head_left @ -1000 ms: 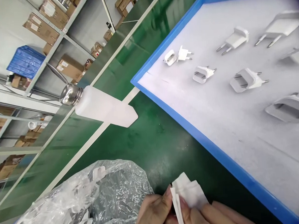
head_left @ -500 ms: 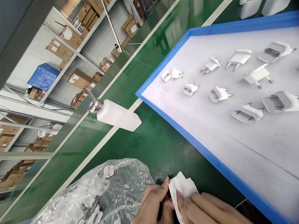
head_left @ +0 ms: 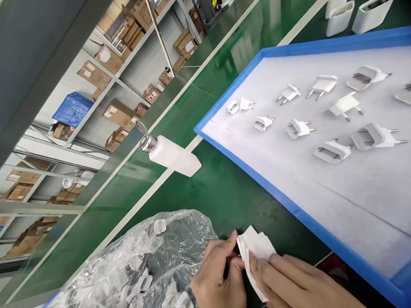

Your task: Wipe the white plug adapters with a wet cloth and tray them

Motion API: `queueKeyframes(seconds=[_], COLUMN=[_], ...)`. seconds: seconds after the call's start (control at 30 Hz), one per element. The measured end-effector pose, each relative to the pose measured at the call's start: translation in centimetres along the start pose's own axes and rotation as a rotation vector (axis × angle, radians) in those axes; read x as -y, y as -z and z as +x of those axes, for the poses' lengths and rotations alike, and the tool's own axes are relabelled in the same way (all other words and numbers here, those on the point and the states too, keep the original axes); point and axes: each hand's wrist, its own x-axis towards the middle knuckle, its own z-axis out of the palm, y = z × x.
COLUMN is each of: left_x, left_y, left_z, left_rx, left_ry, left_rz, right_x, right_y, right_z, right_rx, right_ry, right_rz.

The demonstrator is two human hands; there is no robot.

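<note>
My left hand (head_left: pixel 218 281) and my right hand (head_left: pixel 297 285) meet at the bottom middle of the view, above the green table. Both pinch a folded white cloth (head_left: pixel 256 249) between their fingertips. Whatever small part lies inside the cloth is hidden. Just left of my left hand sits a clear plastic bag (head_left: pixel 129 275) full of white plug parts. To the right lies a blue-rimmed tray (head_left: pixel 263 187) with a white foam sheet, on which several white two-pin plug adapters (head_left: pixel 299 128) lie in rows.
A white dispenser bottle (head_left: pixel 172 156) with a metal pump top stands on the green table (head_left: pixel 225 194) beyond the bag. Three white housings (head_left: pixel 371 11) stand past the tray's far edge. Shelves with cardboard boxes (head_left: pixel 117 114) fill the left background.
The view has pulled back and tilted, so more of the tray and the plugs shows. My hands still pinch the cloth and have shifted slightly up in the view.
</note>
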Motion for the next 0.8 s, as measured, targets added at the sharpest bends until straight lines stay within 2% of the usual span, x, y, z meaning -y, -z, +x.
queueKeyframes(seconds=[0.17, 0.33, 0.47, 0.63, 0.8], left_x=[0.1, 0.0, -0.3, -0.2, -0.2], left_y=[0.0, -0.1, 0.0, 0.1, 0.1], left_z=[0.1, 0.1, 0.2, 0.1, 0.1], left_rx=[0.004, -0.002, 0.000, 0.028, 0.055], left_ry=[-0.029, -0.016, -0.005, 0.021, 0.037], left_rz=[0.009, 0.032, 0.064, 0.030, 0.009], right_x=[-0.3, 0.1, -0.1, 0.2, -0.4], right_y=[0.1, -0.2, 0.0, 0.3, 0.6], right_z=[0.2, -0.3, 0.5, -0.1, 0.9], right_rx=[0.084, 0.058, 0.114, 0.121, 0.228], right_ry=[0.009, -0.022, 0.045, -0.002, 0.082], right_rz=[0.011, 0.000, -0.005, 0.031, -0.027])
